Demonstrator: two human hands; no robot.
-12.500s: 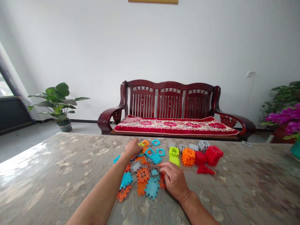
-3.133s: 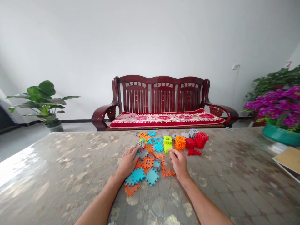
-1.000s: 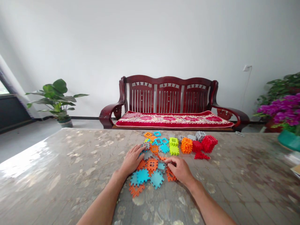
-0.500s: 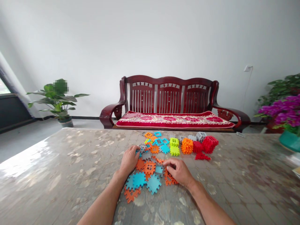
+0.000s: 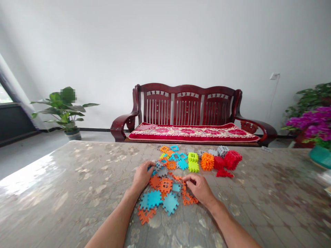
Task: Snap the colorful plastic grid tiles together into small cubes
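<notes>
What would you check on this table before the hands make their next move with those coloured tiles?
1. Both hands in view: ok. The left hand sits at the left side of the loose tiles, the right hand at their right side.
2. Grip on a tile: cannot tell. Bent fingertips hide it on both hands.
3. Tiles within reach: ok. They lie flat on the table between the hands.
4. The built cubes apart from the hands: ok. They stand in a row beyond the tiles.
5. The flower pot out of the way: ok. It is at the far right edge.
</notes>
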